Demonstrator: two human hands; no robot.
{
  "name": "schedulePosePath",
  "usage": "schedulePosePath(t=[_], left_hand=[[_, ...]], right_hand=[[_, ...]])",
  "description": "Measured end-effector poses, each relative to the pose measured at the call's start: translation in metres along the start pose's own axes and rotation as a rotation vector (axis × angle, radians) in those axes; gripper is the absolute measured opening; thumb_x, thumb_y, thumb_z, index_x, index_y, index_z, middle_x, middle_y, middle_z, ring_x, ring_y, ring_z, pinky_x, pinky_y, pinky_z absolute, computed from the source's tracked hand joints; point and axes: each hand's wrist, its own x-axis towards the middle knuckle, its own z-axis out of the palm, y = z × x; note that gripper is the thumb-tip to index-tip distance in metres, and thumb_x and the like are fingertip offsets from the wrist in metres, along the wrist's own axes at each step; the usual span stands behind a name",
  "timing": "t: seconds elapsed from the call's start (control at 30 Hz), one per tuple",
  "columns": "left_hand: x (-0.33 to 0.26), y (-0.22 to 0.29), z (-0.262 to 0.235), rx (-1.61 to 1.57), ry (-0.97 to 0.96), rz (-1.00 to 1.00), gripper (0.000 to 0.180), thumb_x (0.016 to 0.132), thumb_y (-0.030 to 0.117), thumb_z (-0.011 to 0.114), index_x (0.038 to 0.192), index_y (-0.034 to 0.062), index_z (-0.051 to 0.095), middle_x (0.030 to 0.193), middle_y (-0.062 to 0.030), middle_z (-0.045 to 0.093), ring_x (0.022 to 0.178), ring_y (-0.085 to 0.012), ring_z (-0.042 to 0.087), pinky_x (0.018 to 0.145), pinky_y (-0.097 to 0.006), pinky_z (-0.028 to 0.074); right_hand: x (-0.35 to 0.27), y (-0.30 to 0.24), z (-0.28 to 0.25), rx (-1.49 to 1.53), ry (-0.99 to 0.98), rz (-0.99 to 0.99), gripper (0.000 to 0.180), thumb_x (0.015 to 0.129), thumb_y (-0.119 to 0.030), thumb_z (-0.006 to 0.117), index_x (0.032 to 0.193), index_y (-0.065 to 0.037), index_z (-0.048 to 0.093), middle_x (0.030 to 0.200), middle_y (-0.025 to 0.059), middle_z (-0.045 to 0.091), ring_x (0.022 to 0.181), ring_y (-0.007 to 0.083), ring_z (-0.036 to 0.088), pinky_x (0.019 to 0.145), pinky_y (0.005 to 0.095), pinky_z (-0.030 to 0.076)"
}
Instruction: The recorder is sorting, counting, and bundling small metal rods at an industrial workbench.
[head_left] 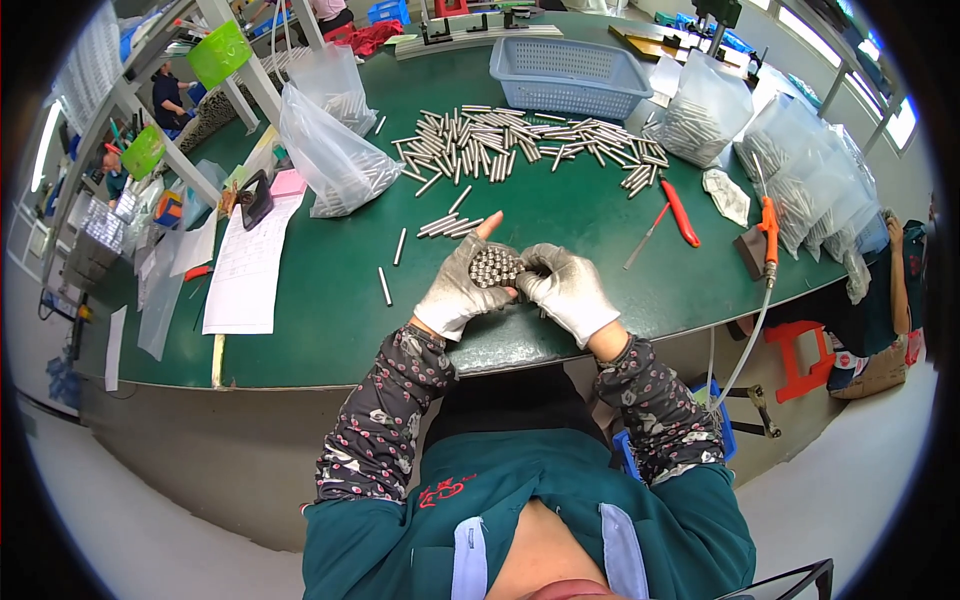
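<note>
HEAD VIEW. Ref. landmark: loose pile (480, 140) of metal pins, qty. large, on green counter (320, 310).

- Pin bundle (494, 267), 1 no.: nearer the person than the pile, well apart from it; pins packed side by side, ends up.
- L hand (450, 292), gloved: clamped round bundle's left side, one digit pointing away.
- R hand (573, 292), gloved: fingers closed on bundle's right side; underside hidden.
- Small pin group (447, 226): between pile & bundle, plus a few strays.
- Clear bags w/ pins: left of pile (340, 165); right of pile (705, 115); more (810, 180) farther right.
- Blue basket (568, 97): just beyond pile; contents n/a.
- Red-handled tool (681, 213): near side of pile, to its right.

Status (est.): bundle gathered, approx. evened up, in hand; several bags' worth apparently done; pile & small group o/s, i.e. most loose stock unbundled. Exact qty. can't tell.
</note>
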Motion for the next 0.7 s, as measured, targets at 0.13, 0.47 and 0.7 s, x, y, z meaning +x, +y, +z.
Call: schedulePosePath(t=[0.13, 0.47, 0.7], left_hand=[[-0.0003, 0.0008, -0.0005, 0.091, 0.022, 0.023, 0.102, 0.060, -0.001, 0.077, 0.142, 0.0107, 0.018, 0.096, -0.0008, 0.057, 0.085, -0.0093, 0.055, 0.078, -0.022, 0.045], [-0.0001, -0.0020, -0.0017, 0.096, -0.012, 0.094, 0.106, 0.060, 0.004, 0.080, 0.143, 0.0123, 0.015, 0.091, -0.0002, 0.056, 0.082, -0.0083, 0.054, 0.075, -0.022, 0.045], [0.0008, -0.0043, -0.0066, 0.166, -0.004, 0.119, 0.102, 0.061, 0.009, 0.081, 0.142, 0.0119, 0.019, 0.088, -0.0003, 0.056, 0.080, -0.0079, 0.053, 0.074, -0.021, 0.044]], right_hand=[[-0.0009, 0.0003, -0.0002, 0.041, 0.010, -0.017, 0.018, 0.075, -0.019, 0.059, 0.088, -0.007, 0.063, 0.079, 0.0124, 0.065, 0.074, 0.0287, 0.063, 0.066, 0.0346, 0.049], [-0.0035, -0.0013, 0.0007, 0.046, -0.015, -0.037, 0.017, 0.076, -0.017, 0.059, 0.088, -0.006, 0.063, 0.079, 0.0129, 0.064, 0.072, 0.0276, 0.063, 0.064, 0.0337, 0.049], [-0.0053, -0.0005, 0.0012, 0.100, -0.016, -0.022, 0.017, 0.076, -0.016, 0.060, 0.089, -0.005, 0.063, 0.079, 0.0131, 0.064, 0.072, 0.0273, 0.063, 0.064, 0.0331, 0.049]])
